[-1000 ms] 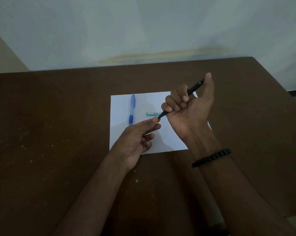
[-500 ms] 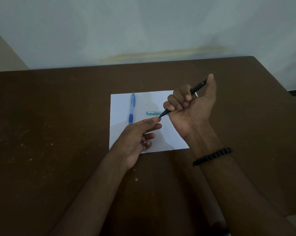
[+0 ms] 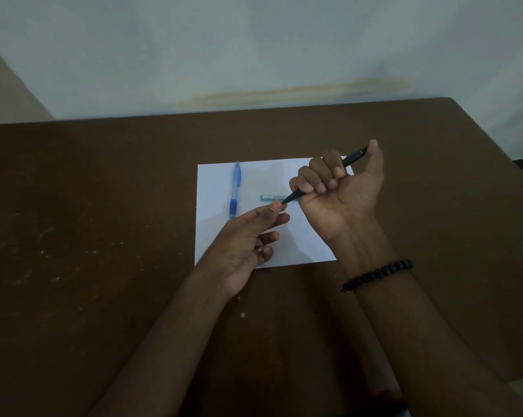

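My right hand (image 3: 341, 194) grips a black pen (image 3: 352, 156) in a fist above the white sheet of paper (image 3: 218, 236). The thumb lies against the pen's upper end and the tip points down-left. My left hand (image 3: 248, 239) reaches in from below, its thumb and forefinger meeting at the pen's tip. A blue pen (image 3: 235, 191) lies lengthwise on the left part of the sheet. Beside it a small teal case (image 3: 270, 197) lies flat, its right end hidden behind the black pen.
The sheet lies in the middle of a dark brown table (image 3: 88, 236), whose far edge meets a pale wall (image 3: 254, 49). A black bead bracelet (image 3: 377, 273) circles my right wrist. The table's right edge runs diagonally near my right forearm.
My right hand with the black pen has drifted slightly right and down. My left thumb and forefinger stay at the pen's tip. Nothing on the sheet moved.
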